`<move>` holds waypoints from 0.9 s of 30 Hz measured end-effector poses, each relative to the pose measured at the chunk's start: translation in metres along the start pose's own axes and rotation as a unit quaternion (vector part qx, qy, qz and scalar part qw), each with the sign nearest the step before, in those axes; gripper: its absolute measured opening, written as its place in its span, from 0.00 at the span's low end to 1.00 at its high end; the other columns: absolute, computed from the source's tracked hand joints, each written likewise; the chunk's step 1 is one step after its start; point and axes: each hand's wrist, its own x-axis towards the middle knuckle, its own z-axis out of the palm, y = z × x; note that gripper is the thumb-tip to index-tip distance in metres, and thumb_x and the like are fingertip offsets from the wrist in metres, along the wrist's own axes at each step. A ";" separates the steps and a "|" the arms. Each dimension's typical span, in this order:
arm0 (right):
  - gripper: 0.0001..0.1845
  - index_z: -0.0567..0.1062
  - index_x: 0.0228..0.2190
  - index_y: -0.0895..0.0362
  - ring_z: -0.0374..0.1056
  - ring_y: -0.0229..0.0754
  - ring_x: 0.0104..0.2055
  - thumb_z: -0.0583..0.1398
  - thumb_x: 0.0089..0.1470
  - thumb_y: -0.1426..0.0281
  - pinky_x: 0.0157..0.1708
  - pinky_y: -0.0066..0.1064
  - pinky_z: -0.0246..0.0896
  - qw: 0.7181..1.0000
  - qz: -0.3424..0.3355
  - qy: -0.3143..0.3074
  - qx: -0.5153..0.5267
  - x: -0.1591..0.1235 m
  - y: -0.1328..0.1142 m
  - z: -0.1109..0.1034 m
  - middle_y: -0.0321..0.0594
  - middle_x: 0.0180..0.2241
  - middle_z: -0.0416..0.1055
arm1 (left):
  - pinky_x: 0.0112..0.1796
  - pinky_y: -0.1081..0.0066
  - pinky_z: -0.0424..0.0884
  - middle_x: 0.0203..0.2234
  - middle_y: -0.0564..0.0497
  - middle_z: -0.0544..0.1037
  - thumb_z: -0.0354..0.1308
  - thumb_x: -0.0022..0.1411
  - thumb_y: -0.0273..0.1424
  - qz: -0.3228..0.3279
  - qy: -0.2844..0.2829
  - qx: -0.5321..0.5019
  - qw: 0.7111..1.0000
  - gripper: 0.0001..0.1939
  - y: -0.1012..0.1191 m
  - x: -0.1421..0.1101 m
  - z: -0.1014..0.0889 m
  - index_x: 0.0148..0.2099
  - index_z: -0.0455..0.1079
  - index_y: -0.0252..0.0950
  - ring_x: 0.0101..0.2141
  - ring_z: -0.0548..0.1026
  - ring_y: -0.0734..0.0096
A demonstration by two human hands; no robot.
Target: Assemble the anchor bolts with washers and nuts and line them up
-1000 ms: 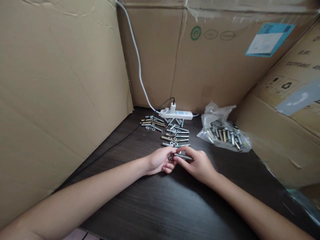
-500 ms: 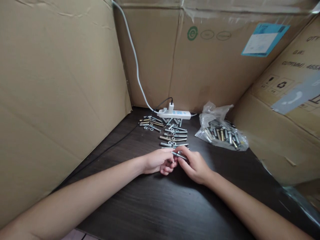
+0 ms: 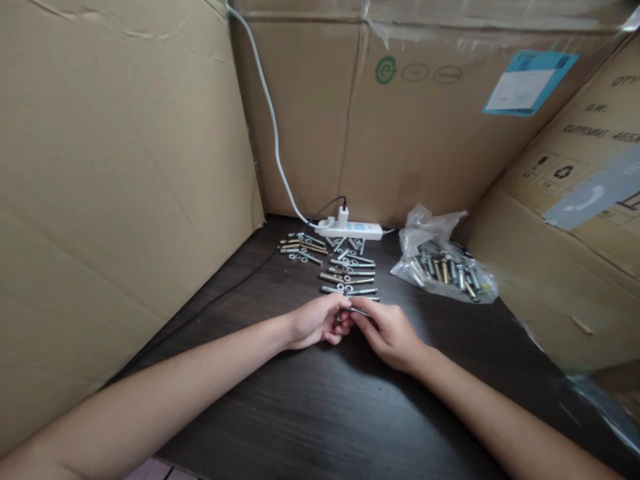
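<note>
In front of the rows of parts, my two hands meet just above the dark table. My right hand (image 3: 393, 330) is closed, pinching a slim silver bolt (image 3: 359, 311) between thumb and fingers, its length pointing left. Curled at the bolt's left end is my left hand (image 3: 320, 321), thumb tip against it. A small metal glint shows among the left fingers, too hidden to name. Just beyond lie bolts (image 3: 361, 291), metal sleeves (image 3: 331, 290) and washers (image 3: 349, 289), set out in rows.
More loose bolts and rings (image 3: 305, 247) lie back left. A white power strip (image 3: 357, 231) with a plugged-in charger (image 3: 343, 217) and black cable (image 3: 225, 293) stands behind. At right is a clear plastic bag (image 3: 440, 267) of bolts. Cardboard boxes (image 3: 310, 100) wall in the table on three sides.
The left thumb and fingers have closed in around the bolt's left end, and the right fingers cover more of it. The bolt shows less than before.
</note>
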 end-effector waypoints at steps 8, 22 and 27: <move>0.10 0.65 0.41 0.56 0.70 0.42 0.26 0.50 0.61 0.66 0.28 0.29 0.59 0.997 0.037 0.021 -0.071 -0.001 0.000 -0.001 0.40 0.27 0.74 | 0.18 0.78 0.48 0.19 0.59 0.55 0.50 0.62 0.42 0.081 0.087 0.224 0.967 0.15 0.001 -0.002 0.008 0.35 0.63 0.34 0.18 0.52 0.80; 0.11 0.64 0.31 0.55 0.64 0.40 0.28 0.47 0.62 0.65 0.28 0.28 0.54 0.991 0.070 0.065 -0.093 0.000 0.000 0.002 0.38 0.28 0.68 | 0.28 0.76 0.58 0.25 0.54 0.68 0.50 0.62 0.34 0.251 0.174 0.463 0.832 0.09 0.009 -0.006 0.001 0.35 0.66 0.34 0.26 0.63 0.74; 0.17 0.57 0.23 0.54 0.56 0.38 0.23 0.44 0.64 0.66 0.25 0.28 0.50 0.990 0.079 0.100 -0.059 -0.001 0.005 0.002 0.34 0.22 0.59 | 0.33 0.74 0.60 0.28 0.53 0.69 0.48 0.64 0.36 0.280 0.183 0.477 0.813 0.10 0.018 -0.010 -0.004 0.37 0.66 0.35 0.30 0.65 0.71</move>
